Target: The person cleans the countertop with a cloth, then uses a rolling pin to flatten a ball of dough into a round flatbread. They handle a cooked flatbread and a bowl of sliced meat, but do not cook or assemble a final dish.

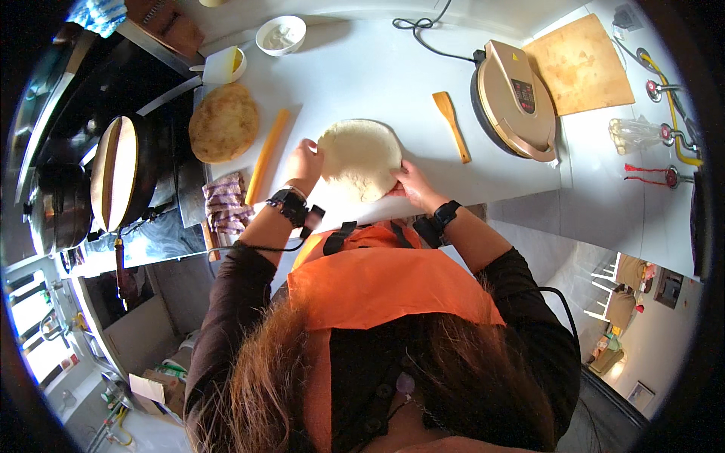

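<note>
A round, pale flat sheet of dough (361, 156) is before me at the white counter, with my hands on either side of it. My left hand (305, 165) holds its left edge between thumb and curled fingers. At the lower right edge, my right hand (413, 184) grips it, thumb on top and fingers partly hidden underneath. A wooden rolling pin (267, 157) lies left of my left hand, and beyond it a browned round flatbread (224, 123). To the right of the dough lies a wooden spatula (451, 127).
At the right stand a closed electric griddle (515, 102) and a wooden board (583, 68). A white bowl (281, 35) and a smaller bowl (240, 63) are at the back left. A striped cloth (227, 203) lies near the stove, which bears a lidded pan (116, 172) and a dark pot (59, 206).
</note>
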The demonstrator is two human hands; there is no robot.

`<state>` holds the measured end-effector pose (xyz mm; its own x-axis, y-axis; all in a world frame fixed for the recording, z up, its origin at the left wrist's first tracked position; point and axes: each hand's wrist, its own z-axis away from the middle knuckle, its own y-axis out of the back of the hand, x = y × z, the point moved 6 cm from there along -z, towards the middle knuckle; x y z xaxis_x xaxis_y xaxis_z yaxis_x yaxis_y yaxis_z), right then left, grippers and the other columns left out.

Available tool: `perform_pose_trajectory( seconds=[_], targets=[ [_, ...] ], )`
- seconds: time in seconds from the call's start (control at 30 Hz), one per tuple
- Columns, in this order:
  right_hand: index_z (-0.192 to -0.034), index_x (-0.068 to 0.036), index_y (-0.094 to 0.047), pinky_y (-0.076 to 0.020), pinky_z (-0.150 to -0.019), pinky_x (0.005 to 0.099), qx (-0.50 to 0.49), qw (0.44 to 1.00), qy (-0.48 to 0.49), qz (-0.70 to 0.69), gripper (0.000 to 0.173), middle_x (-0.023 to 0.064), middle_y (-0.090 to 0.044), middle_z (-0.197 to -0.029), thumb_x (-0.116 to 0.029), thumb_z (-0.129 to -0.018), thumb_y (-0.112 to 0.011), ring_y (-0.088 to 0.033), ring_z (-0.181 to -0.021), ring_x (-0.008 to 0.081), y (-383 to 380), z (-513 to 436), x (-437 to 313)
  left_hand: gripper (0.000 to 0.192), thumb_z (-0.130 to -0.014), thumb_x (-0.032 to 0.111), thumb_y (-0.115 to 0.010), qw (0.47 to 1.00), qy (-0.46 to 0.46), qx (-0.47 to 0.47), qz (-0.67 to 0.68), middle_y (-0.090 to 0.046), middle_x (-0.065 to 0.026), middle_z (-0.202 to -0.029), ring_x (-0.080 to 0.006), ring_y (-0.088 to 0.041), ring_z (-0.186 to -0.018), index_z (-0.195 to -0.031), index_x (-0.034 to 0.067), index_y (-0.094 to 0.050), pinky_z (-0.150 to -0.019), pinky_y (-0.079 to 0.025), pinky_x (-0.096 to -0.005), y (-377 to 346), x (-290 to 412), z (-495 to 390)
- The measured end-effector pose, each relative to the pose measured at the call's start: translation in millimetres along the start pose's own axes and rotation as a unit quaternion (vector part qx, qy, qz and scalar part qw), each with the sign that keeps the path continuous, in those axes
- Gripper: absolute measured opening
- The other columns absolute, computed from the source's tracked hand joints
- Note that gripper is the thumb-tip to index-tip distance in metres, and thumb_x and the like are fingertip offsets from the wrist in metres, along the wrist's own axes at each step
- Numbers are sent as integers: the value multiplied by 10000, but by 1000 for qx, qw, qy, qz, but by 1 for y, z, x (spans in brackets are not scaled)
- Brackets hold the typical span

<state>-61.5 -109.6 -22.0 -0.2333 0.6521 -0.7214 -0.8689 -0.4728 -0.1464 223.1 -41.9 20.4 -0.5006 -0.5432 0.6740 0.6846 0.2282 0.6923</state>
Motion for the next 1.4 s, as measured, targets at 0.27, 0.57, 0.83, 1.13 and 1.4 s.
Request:
perform_pose_trajectory(
  seconds=[0.27,0.57,0.83,1.13,1.4],
  targets=[
    [-1075,-24,-504,-514,-506,282,73,979,64,178,213,94,-650,-830,-161,-958,-618,-620,-570,160,31,1,-15,352,-872,173,-613,938,-82,119,-316,-578,-165,-1048,-376,-569,-1014,-1195,50,-552,-840,-501,-481,74,-71,26],
    [-1344,-56,-494,-330,-1148,455,101,633,551,535,439,135,-449,-1452,-131,-925,-602,-393,-1378,323,-38,6,-112,339,-934,189,-586,909,-331,-80,-238,-566,-147,-1129,-331,-547,-1031,-1250,66,-594,-910,-484,-426,-27,47,56],
    [-1497,-20,-317,-224,-1175,490,58,573,436,692,634,160,-287,-1569,-342,-979,-491,-259,-1453,339,-22,58,-34,887,-908,574,-537,832,-390,-124,-375,-216,-191,-1594,-313,-198,-1485,-1495,-41,-284,-1187,-212,-475,-74,31,127],
    [-1482,6,-328,-218,-1179,494,67,598,436,669,645,168,-280,-1567,-364,-979,-487,-245,-1457,340,-16,47,-52,773,-959,497,-498,841,-389,-126,-354,-203,-158,-1604,-287,-177,-1492,-1501,-14,-291,-1189,-208,-467,-56,30,93],
    [-1413,24,-411,-279,-1166,453,-74,613,431,658,557,165,-397,-1474,-251,-951,-557,-357,-1380,321,7,94,-29,577,-870,215,-620,810,-477,-148,-306,-462,-113,-1373,-302,-484,-1218,-1420,139,-467,-999,-469,-433,-63,25,155]
  ],
)
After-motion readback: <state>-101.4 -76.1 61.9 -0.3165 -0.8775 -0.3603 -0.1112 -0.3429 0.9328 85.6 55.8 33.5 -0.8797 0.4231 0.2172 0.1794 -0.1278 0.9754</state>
